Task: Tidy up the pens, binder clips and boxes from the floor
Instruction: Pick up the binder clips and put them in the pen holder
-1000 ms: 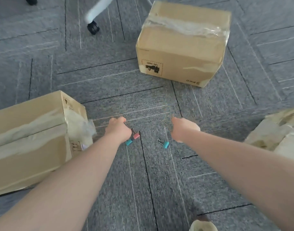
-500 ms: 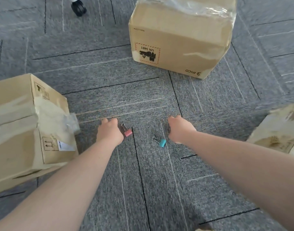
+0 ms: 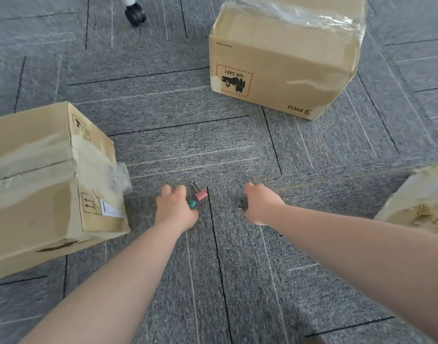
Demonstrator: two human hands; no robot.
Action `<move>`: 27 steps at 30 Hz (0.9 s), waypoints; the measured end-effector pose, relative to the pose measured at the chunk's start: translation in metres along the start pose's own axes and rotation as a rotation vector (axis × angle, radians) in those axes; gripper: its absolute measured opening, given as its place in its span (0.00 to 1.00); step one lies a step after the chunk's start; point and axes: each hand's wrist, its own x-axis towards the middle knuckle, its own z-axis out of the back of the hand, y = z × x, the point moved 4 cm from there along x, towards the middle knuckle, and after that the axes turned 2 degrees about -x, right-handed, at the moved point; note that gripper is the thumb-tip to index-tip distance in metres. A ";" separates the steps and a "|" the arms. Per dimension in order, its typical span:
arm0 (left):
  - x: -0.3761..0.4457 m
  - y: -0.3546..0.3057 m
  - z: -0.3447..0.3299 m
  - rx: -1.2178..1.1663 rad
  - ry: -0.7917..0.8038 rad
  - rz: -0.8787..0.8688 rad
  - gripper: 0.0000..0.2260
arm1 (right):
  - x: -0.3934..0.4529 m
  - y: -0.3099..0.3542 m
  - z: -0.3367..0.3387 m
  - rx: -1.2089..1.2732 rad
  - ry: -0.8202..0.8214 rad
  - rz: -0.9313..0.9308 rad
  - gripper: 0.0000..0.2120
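Observation:
A pink binder clip lies on the grey carpet just right of my left hand. The fingers of that hand are curled, and a teal binder clip shows at its thumb side, partly hidden and seemingly pinched. My right hand is curled down over a second clip; only that clip's wire handle sticks out at the hand's left edge. Three cardboard boxes stand around: one at the left, one far and centre-right, and one at the right edge. No pens are in view.
A black chair caster stands at the top, left of the far box. Loose clear tape hangs off the left box's near corner. Grey carpet tiles lie between the boxes.
My right hand has moved left onto the teal clip that lay beside it, covering it. A teal clip shows again at my left hand. The view shifted slightly.

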 end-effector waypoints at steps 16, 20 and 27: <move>-0.003 -0.022 -0.010 0.337 -0.010 -0.214 0.23 | 0.009 0.001 -0.001 -0.128 0.058 0.013 0.06; 0.003 -0.020 -0.004 0.279 -0.055 -0.251 0.13 | 0.011 0.000 0.006 -0.079 0.038 0.007 0.05; 0.019 -0.016 0.016 -0.111 -0.140 -0.025 0.09 | 0.017 0.004 0.016 0.039 -0.022 0.000 0.08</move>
